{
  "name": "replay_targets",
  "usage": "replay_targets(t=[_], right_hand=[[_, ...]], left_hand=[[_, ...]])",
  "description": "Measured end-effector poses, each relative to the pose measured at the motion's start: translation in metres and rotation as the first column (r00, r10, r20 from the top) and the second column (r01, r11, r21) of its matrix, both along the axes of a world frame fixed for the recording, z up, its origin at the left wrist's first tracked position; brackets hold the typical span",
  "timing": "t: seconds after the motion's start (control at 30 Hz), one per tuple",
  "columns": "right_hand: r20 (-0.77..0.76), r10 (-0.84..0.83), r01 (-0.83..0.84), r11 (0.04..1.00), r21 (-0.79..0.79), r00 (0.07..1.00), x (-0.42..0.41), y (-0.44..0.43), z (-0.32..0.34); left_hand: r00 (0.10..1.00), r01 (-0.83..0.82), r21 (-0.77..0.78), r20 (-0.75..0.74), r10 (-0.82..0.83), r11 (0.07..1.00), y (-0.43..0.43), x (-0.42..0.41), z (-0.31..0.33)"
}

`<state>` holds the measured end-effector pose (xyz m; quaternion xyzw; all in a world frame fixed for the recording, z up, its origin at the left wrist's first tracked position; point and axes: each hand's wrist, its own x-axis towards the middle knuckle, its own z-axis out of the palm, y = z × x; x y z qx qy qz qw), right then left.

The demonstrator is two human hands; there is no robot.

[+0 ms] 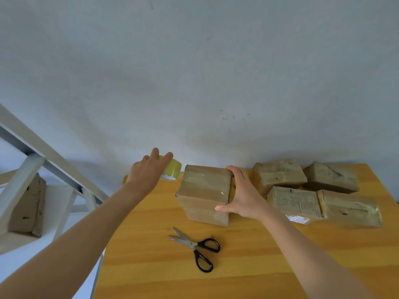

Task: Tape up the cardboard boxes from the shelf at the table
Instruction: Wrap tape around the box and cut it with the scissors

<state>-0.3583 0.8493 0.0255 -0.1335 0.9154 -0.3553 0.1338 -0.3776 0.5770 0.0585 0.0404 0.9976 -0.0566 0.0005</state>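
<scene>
A cardboard box (205, 194) stands in the middle of the wooden table (151, 244), with clear tape across its top. My right hand (241, 195) grips its right side, thumb on the near front corner and fingers over the far top edge. My left hand (149, 169) holds a yellowish tape roll (172, 170) just left of the box, at the table's far edge, fingers draped over the roll. Black-handled scissors (196, 247) lie open on the table in front of the box.
Several taped cardboard boxes (311, 190) lie grouped at the table's far right. A white metal shelf (38, 184) stands to the left with another cardboard box (28, 208) on it. A grey wall rises behind the table.
</scene>
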Motion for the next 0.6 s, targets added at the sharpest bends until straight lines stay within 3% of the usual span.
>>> replay_targets(t=[0.43,0.6], right_hand=[[0.054,-0.056,0.055,0.998,0.032,0.997,0.010,0.018,-0.005],[0.054,-0.029,0.021,0.991,0.130,0.998,0.012,0.016,-0.001]], left_hand=[[0.995,0.020,-0.092,0.100,-0.010,0.996,0.025,-0.002,-0.029],[0.993,0.019,-0.084,0.121,-0.009,0.996,0.032,0.000,-0.028]])
